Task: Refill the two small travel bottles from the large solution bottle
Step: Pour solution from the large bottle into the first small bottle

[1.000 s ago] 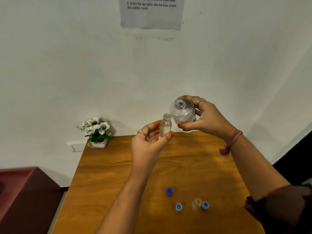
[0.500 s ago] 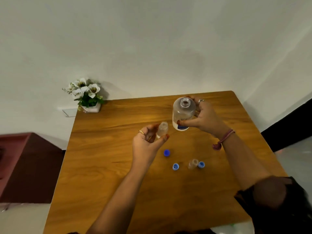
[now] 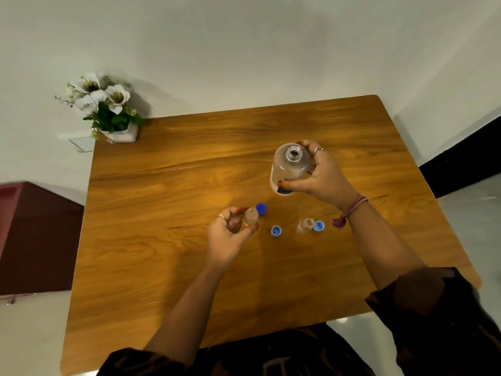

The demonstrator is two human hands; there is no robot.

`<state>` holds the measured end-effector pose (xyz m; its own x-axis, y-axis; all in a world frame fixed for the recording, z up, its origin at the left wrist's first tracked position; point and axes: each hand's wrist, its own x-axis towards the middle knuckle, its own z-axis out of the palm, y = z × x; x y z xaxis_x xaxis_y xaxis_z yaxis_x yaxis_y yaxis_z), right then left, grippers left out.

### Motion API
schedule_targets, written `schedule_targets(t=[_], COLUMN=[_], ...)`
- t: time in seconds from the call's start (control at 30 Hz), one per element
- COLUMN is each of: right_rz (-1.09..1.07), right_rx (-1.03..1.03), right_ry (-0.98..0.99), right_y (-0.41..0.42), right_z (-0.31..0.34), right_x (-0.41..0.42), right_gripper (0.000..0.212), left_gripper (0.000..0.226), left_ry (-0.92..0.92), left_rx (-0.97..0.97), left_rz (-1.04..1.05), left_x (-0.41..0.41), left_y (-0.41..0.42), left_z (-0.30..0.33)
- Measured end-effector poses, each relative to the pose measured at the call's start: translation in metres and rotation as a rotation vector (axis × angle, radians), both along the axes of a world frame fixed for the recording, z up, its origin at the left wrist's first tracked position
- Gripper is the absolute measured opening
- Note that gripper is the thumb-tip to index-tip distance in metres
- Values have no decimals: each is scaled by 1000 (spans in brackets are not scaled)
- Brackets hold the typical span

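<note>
Uncapped clear small travel bottle [image 3: 250,216] pinched upright in L hand [image 3: 230,234], large frosted solution bottle [image 3: 289,169] gripped by R hand [image 3: 322,177] alongside, prob. readied for pouring.

The right hand [image 3: 322,173] covers the large bottle's [image 3: 289,169] label; liquid levels in both bottles are unreadable.

A plain home-like room: bare white walls [image 3: 244,50], square wooden table [image 3: 162,213], small potted white artificial flowers [image 3: 103,104]

Left hand [image 3: 230,234] low, fingers curled in a pinch, right hand [image 3: 324,176] raised, fingers wrapped, forearms extended forward
</note>
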<state>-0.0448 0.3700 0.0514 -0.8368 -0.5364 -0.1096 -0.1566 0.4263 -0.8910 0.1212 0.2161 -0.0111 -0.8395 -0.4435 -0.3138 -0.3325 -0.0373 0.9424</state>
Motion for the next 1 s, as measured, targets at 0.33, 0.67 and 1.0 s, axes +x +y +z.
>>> schedule_targets(t=[0.33, 0.67, 1.0], right_rz=[-64, -77, -74], right_rx=[-14, -24, -32], right_ry=[-64, -63, -72], right_y=[7, 14, 20], right_z=[-19, -23, -24], right_x=[0, -2, -6], right_gripper=[84, 82, 81], left_gripper=[43, 44, 51], left_ry=[-135, -169, -161], left_rx=[1, -28, -27], left_rz=[-52, -70, -93], left_x=[6, 2, 2], left_y=[7, 15, 15], left_z=[-38, -53, -60])
